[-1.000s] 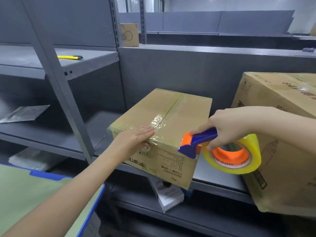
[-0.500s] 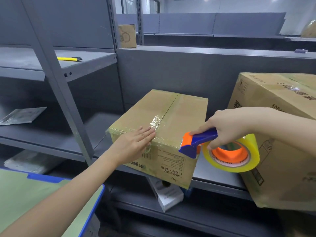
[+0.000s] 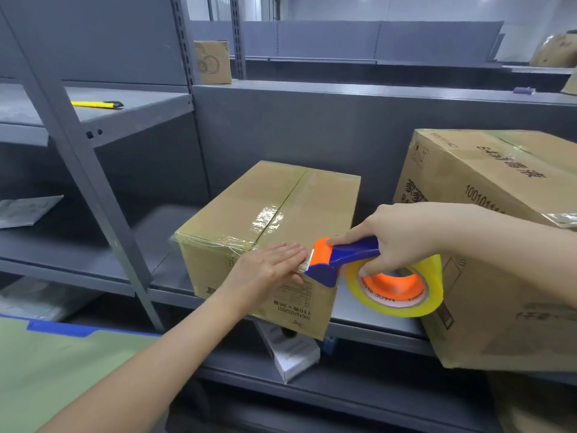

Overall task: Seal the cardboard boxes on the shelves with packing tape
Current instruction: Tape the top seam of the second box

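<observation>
1. While the left hand [image 3: 268, 273] lay flat on the front face of the small cardboard box [image 3: 271, 214], its fingers [image 3: 290, 253] straight and together just under the top edge, I used it to pin the tape end down.
2. The right hand [image 3: 402, 239] was curled round the blue handle of the tape dispenser [image 3: 349, 250], with the index finger stretched along the top towards the orange head. The toothed blade sat right at the left fingertips, against the box front or very nearly so.
3. I judged the step to be finishing the strip on that front face. To do it well, I needed to press firmly with the flat hand, tip the teeth into the film, and tear away from the fingertips. After that I would rub the tail down so that no wrinkle lifted.
4. My worry was how near the blade stood to those fingertips.
5. The box stood at the front of the grey shelf [image 3: 368, 320], and its near face seemed to hang past the lip. Its flaps were closed, with glossy tape over the centre seam, crinkled near the front edge. I could not see what it held.
6. The large cardboard box [image 3: 505, 323] sat tilted just to the right, closed and taped, its contents hidden.
7. The yellow tape roll [image 3: 434, 295] looked well stocked.
</observation>
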`<state>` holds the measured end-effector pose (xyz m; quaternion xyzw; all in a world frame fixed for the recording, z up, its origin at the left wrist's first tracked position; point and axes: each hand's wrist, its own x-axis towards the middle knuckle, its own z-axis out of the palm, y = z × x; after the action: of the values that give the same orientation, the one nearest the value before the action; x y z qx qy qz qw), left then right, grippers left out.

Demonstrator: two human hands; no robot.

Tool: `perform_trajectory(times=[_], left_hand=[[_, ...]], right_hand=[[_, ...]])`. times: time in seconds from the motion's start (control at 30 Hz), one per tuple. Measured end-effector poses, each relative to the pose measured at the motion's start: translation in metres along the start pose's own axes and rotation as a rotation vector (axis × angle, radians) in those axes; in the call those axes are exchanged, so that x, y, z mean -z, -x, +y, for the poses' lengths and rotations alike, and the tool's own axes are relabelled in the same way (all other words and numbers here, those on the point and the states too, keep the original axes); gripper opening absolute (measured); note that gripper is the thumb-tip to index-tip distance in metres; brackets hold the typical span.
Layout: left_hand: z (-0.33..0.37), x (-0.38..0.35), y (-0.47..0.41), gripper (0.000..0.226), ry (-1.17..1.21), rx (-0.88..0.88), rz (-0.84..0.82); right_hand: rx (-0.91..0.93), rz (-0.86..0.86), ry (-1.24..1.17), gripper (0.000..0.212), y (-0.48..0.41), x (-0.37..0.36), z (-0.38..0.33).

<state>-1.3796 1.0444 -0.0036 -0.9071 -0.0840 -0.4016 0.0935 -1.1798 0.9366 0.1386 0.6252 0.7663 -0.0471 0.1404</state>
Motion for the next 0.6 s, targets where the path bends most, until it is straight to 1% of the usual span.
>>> perform_trajectory(times=[0.2,0.33,0.43,0.5,0.6], left_hand=[[0.000,0.004,-0.001,0.037,0.020,0.037,-0.055],[0.001,0.007,-0.003,0.040,0.008,0.056,-0.101],[0.002,0.008,-0.004,0.040,-0.003,0.062,-0.124],[0.002,0.009,-0.003,0.041,-0.006,0.076,-0.146],[0.004,0.012,-0.004,0.045,-0.021,0.080,-0.207]], right_hand=[[-0.063,-0.061,-0.085,0.063,0.047,-0.009,0.029],[-0.063,-0.043,-0.150,0.064,0.061,-0.022,0.037],[-0.091,-0.059,-0.168,0.061,0.071,-0.023,0.042],[-0.103,-0.068,-0.118,0.060,0.075,-0.025,0.043],[-0.089,-0.056,0.032,0.059,0.070,-0.034,0.037]])
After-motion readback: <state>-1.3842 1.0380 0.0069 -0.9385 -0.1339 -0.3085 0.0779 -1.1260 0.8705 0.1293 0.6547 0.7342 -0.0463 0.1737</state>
